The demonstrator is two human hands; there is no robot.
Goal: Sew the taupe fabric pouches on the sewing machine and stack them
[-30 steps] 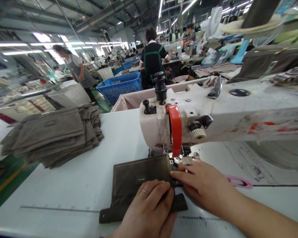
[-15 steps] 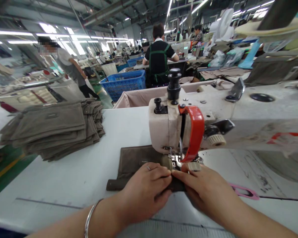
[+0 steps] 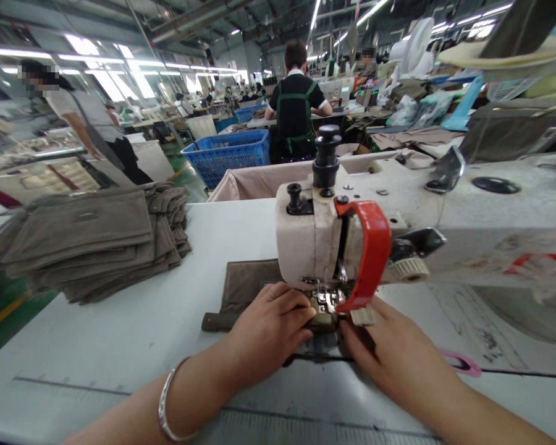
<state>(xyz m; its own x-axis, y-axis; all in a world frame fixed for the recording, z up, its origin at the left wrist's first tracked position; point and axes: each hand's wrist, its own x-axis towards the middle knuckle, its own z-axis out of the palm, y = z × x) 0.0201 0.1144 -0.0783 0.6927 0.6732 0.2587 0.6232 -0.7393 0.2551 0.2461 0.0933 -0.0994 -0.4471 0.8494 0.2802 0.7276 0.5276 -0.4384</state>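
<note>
Stitching, I judge: the cloth [image 3: 248,281] lies partly under the sewing machine [image 3: 301,244]. My left hand [image 3: 271,321] bunches its fingers on it; my right hand's [image 3: 393,334] are part-hidden — I cannot tell either's grip. Next calls for steady guiding.

Yellow-striped green floor [image 3: 13,322] shows past the left edge of the white table [image 3: 231,232]; beyond its far edge, white tube lights [image 3: 90,59] and bright windows [image 3: 113,86] glow.

Nothing can be read: the label [image 3: 87,216] on the fabric stack [image 3: 115,238] is too small, the red marking [image 3: 540,259] on the sewing machine [image 3: 301,247] unclear, the scrawl [image 3: 490,345] and ruler scale [image 3: 282,425] on the desk [image 3: 134,346] illegible.
</note>
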